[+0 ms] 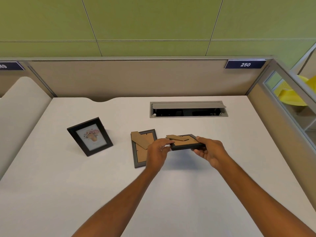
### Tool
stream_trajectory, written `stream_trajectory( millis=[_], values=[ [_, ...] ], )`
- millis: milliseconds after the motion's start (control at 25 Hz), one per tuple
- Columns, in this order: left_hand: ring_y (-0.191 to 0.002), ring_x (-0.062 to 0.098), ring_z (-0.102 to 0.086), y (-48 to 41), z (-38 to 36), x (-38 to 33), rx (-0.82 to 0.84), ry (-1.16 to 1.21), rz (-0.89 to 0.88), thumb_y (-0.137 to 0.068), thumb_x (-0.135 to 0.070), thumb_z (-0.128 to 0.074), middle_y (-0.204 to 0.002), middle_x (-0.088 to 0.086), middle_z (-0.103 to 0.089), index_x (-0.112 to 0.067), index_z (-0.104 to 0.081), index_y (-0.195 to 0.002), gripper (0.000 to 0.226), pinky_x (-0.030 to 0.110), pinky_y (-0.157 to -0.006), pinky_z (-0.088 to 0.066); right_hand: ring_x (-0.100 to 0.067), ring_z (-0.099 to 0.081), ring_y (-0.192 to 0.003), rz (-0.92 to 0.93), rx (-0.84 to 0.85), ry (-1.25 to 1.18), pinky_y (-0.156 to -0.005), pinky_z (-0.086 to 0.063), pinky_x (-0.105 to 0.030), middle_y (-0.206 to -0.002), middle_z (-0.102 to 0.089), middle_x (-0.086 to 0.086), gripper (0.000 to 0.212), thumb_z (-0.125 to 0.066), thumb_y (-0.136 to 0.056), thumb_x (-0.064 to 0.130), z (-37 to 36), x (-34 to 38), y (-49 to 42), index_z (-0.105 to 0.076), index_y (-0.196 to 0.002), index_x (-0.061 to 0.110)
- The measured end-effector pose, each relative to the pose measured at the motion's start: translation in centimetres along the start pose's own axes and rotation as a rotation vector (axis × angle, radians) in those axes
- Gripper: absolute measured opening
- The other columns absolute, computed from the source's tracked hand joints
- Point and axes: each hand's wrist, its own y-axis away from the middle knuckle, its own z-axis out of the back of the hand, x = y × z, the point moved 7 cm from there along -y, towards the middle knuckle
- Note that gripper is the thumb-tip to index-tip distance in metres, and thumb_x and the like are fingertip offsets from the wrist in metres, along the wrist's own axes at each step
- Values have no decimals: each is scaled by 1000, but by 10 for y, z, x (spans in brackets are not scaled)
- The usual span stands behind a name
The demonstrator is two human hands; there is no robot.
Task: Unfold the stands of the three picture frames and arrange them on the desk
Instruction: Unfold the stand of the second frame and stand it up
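One black picture frame [90, 136] with a flower print stands upright on its stand at the left of the white desk [68, 194]. A second frame [142, 151] lies face down in the middle, its brown cardboard stand partly lifted. The third frame [185, 143] is held face down just above the desk, its brown back and stand facing up. My left hand [158, 152] grips its left end and my right hand [209, 151] holds its right end from below. Part of the lying frame is hidden behind my left hand.
A grey cable box [188, 109] with its lid raised is sunk into the desk at the back right. Beige partition walls close the back and right sides. A number plate reading 250 [245, 64] hangs top right. Something yellow [290, 95] shows behind the right partition glass.
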Motion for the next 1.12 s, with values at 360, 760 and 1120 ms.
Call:
stream_trajectory(
  millis=[360,760,1120],
  values=[
    [-90,-3,-77,-24,10,-8,-48,115,69,-90,3,-76,-87,-26,-80,-14,-86,-109,28,16,-88,-59,-33,-81,-87,259,-101,294,-81,-69,-47,-97,-79,-11,74,-51,-88,85,0,48,17,-74,-109,17],
    [-100,17,-81,-43,18,-2,-37,229,242,-100,-16,-72,-97,-8,-84,-23,-83,-106,15,42,-85,-69,-18,-75,-96,517,-10,366,-73,-61,-29,-100,-79,13,13,-68,-104,32,-15,58,0,-76,-115,32],
    [-86,9,-82,-56,27,1,-26,251,346,-103,-21,-71,-93,-8,-84,-25,-78,-101,8,23,-64,-66,-16,-77,-95,499,29,394,-73,-63,-29,-102,-80,9,18,-66,-104,37,-34,58,-18,-76,-113,24]
  ],
)
